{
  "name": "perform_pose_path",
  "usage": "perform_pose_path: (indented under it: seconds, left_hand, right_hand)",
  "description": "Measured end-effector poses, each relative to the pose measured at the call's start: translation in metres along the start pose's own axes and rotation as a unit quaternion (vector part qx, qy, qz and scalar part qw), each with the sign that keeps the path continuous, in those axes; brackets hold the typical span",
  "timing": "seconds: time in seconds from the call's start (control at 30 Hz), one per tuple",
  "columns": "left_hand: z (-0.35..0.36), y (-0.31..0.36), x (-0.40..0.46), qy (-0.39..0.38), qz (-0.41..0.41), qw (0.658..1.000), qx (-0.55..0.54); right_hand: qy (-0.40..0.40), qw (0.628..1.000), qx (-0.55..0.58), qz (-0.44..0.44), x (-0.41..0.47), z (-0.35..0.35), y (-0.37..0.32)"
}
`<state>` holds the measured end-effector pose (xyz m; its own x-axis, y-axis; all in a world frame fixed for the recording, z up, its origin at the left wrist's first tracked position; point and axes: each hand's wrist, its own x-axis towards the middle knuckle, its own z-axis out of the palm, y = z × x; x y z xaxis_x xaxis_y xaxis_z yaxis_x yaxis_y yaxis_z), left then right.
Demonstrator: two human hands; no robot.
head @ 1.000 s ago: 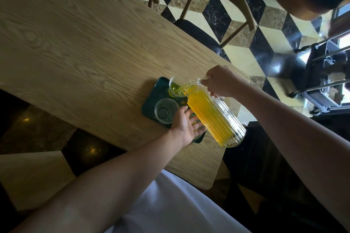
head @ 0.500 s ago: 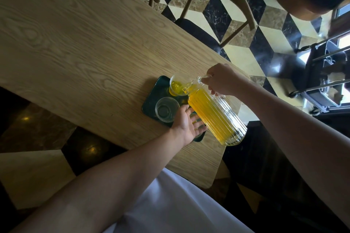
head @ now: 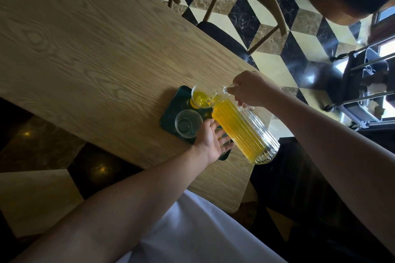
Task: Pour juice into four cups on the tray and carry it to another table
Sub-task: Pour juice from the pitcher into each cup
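Two cups show clearly on the tray (head: pixel 171 111): the far cup (head: pixel 199 99), which is taking the juice, and the near cup (head: pixel 188 123), which looks empty. The other two cups I cannot make out; they may be under the left hand (head: pixel 211 136) or behind the jug (head: pixel 243 128). The tray is dark green and lies on the bench (head: pixel 85 49), close to the edge nearest the person.

The jug is ribbed glass, with orange juice in most of its body. It is tilted with the spout down over the far cup, and the base is raised toward the person, so the juice runs to the mouth. The right hand (head: pixel 251 88) grips it at the top, the fingers closed around the handle; this high hold lets the wrist control the angle.

The left hand lies flat on the near part of the tray, just beside the near cup, with the fingers spread wide and holding nothing. I judge it presses the tray so it does not slide during the pouring.

The task seems at an early stage: one cup is filling, at least one more waits, and the carrying is not begun. A chair (head: pixel 245 6) stands at the far side of the bench.
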<state>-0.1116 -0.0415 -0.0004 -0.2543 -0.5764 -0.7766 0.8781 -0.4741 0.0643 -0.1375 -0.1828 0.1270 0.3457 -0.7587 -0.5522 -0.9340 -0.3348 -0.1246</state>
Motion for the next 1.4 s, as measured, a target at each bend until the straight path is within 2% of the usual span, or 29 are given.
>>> perform_pose_path:
  seconds: [0.27, 0.67, 0.9, 1.07, 1.2, 1.3, 1.4]
  left_hand:
    - [0.004, 0.004, -0.007, -0.011, -0.010, 1.000, -0.022]
    - [0.008, 0.008, -0.012, 0.024, 0.009, 1.000, -0.013]
    - [0.004, 0.017, -0.019, 0.017, 0.063, 0.996, 0.067]
    - [0.010, 0.026, -0.027, 0.038, 0.094, 0.989, 0.110]
    - [0.013, 0.026, -0.035, 0.035, 0.101, 0.988, 0.113]
    - [0.009, 0.021, -0.044, 0.026, 0.097, 0.991, 0.093]
    - [0.002, 0.012, -0.052, 0.025, 0.093, 0.995, 0.028]
  right_hand:
    - [-0.004, 1.000, -0.001, -0.004, 0.002, 0.001, -0.005]
    - [-0.010, 0.999, 0.037, -0.008, 0.004, -0.001, -0.004]
    - [0.059, 0.994, 0.095, -0.005, -0.012, 0.000, 0.010]
    - [0.148, 0.976, 0.157, -0.009, -0.042, 0.001, 0.011]
    - [0.190, 0.964, 0.186, -0.028, -0.066, 0.002, 0.012]
    - [0.188, 0.964, 0.180, -0.051, -0.079, 0.004, 0.011]
    - [0.175, 0.970, 0.155, -0.073, -0.087, 0.010, 0.010]
